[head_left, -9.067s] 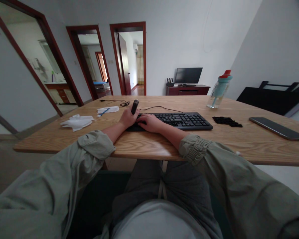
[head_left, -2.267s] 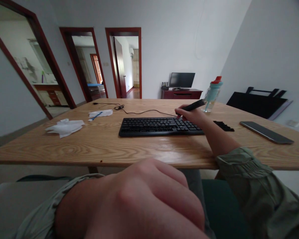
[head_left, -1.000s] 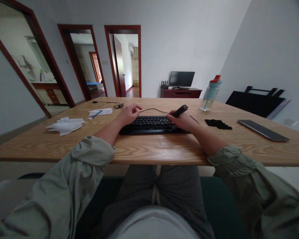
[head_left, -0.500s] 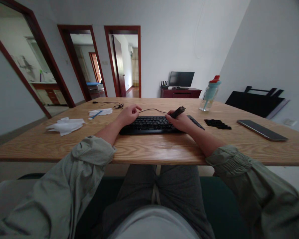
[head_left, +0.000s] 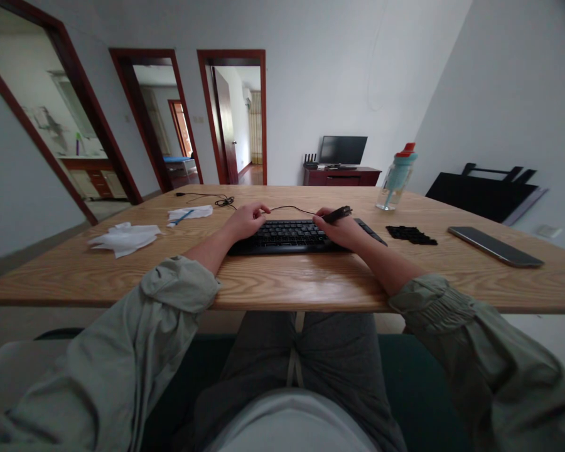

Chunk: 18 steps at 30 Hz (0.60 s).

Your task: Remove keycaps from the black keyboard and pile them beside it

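A black keyboard [head_left: 292,237] lies lengthwise before me near the front of the wooden table. My left hand [head_left: 248,221] rests over its upper left corner, fingers bent, with thumb and forefinger apart. The black cable [head_left: 289,207] arches behind the keyboard, passing close to those fingertips. My right hand [head_left: 341,231] is closed round a short, thick black brush-like tool [head_left: 338,215], above the right part of the keys. The tool's ragged end points up and to the right; its other end is hidden in the hand. Small black pieces like keycaps [head_left: 411,235] lie to the right.
White tissues [head_left: 126,238] and a blue-and-white stick [head_left: 181,218] on another tissue lie on the left. The cable's coil [head_left: 225,201] is behind them. A bottle with a red lid [head_left: 396,179] stands back right. A dark flat tablet-like device [head_left: 494,245] lies far right.
My left hand has shifted slightly to the right along the keyboard. The tool in my right hand has tilted a little lower at its ragged end.
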### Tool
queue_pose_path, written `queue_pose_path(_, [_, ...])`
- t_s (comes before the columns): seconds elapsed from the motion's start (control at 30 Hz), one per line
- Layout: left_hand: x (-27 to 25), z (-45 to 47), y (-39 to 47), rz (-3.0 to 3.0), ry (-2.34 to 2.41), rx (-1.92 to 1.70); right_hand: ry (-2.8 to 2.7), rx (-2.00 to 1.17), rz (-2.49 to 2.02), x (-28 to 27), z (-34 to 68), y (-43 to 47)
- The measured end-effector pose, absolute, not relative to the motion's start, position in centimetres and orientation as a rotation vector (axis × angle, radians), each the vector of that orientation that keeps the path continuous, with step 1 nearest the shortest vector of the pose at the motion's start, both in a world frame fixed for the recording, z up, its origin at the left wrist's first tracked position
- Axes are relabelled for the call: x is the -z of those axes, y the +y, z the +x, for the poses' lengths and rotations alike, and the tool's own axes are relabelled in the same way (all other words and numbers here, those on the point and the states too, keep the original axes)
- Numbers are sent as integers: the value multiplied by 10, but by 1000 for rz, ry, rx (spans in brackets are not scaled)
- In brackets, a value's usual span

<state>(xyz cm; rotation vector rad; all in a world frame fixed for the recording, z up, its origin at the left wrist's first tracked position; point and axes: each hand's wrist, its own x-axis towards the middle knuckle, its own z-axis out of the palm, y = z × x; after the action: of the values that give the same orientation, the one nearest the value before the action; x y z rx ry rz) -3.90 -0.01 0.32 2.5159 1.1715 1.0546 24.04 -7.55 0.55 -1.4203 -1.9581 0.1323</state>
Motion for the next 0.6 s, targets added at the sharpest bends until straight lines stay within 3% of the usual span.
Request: queue_pose_path(0.6, [-2,-32,0,2541,1131,-1045,-1897,-83,-1481,-2,229,-63])
